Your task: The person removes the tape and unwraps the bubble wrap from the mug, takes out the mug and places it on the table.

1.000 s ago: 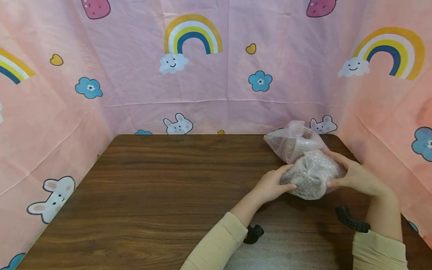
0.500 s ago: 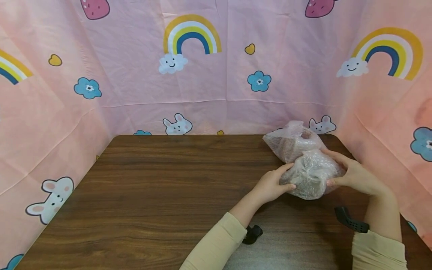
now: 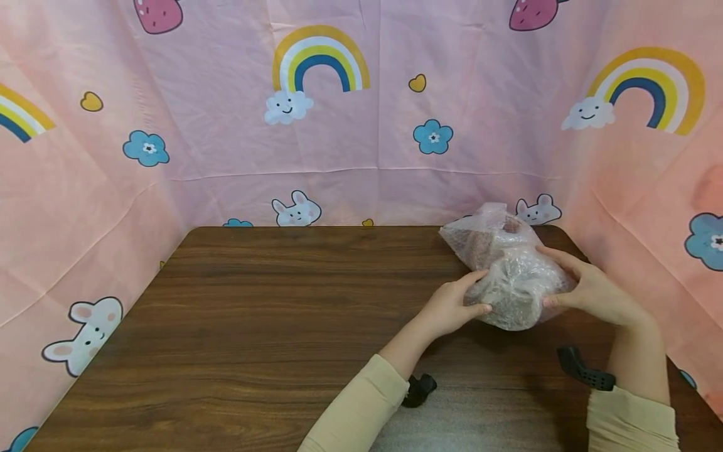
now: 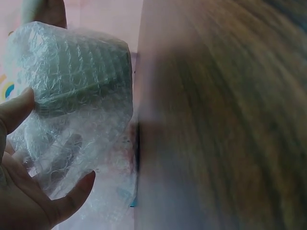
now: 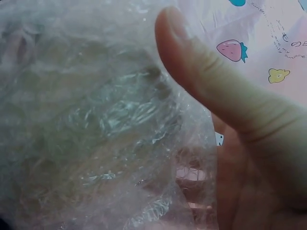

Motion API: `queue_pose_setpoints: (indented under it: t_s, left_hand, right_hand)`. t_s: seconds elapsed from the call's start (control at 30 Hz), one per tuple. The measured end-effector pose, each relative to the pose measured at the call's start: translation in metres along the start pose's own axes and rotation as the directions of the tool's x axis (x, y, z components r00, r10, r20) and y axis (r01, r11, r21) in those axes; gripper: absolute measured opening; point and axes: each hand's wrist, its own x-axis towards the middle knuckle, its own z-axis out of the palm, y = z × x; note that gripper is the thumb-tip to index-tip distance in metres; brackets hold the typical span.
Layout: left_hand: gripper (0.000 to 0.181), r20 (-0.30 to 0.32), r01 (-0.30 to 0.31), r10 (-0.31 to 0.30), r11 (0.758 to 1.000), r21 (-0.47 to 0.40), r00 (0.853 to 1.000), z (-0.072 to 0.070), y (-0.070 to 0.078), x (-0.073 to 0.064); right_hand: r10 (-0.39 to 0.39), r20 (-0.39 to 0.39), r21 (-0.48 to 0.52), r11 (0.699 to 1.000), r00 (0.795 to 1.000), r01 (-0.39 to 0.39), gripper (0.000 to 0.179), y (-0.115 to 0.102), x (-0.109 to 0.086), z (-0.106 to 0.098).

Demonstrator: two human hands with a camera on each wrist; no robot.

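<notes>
Both hands hold a bubble-wrapped bundle [image 3: 516, 292] at the right side of the table. My left hand [image 3: 452, 307] grips its left side, thumb nearest me and fingers spread behind. The right hand [image 3: 599, 292] grips the opposite side, its thumb [image 5: 206, 72] large in the right wrist view. Through the clear wrap [image 4: 81, 72] a pale greenish, ridged shape shows in the left wrist view; its kind cannot be told. Close behind it a second bubble-wrapped bundle [image 3: 480, 235] lies on the table, with something brownish inside, partly covered by the front one.
The dark wood-grain table [image 3: 271, 314] spreads to the left of the bundles. Pink printed cloth [image 3: 339, 144] walls the back and both sides. A black camera mount [image 3: 418, 390] juts from the left wrist, and another mount [image 3: 584, 370] from the right.
Both hands and the front bundle have shifted slightly up and left in the head view, so that it overlaps the rear bundle more. The grip looks the same.
</notes>
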Motion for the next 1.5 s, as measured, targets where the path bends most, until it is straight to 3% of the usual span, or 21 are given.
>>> queue_pose_setpoints:
  t_s: [0.43, 1.5]
  left_hand:
    - [0.065, 0.0, -0.018, 0.018, 1.0, -0.002, 1.0, -0.012, -0.001, -0.003]
    - [0.064, -0.054, -0.05, 0.048, 0.998, -0.038, 0.997, -0.053, -0.02, -0.015]
  right_hand:
    - [-0.024, -0.052, 0.029, 0.999, 0.998, 0.026, 0.089, -0.005, 0.008, 0.006]
    - [0.034, -0.104, 0.045, 0.999, 0.994, -0.029, 0.094, -0.03, 0.036, 0.033]
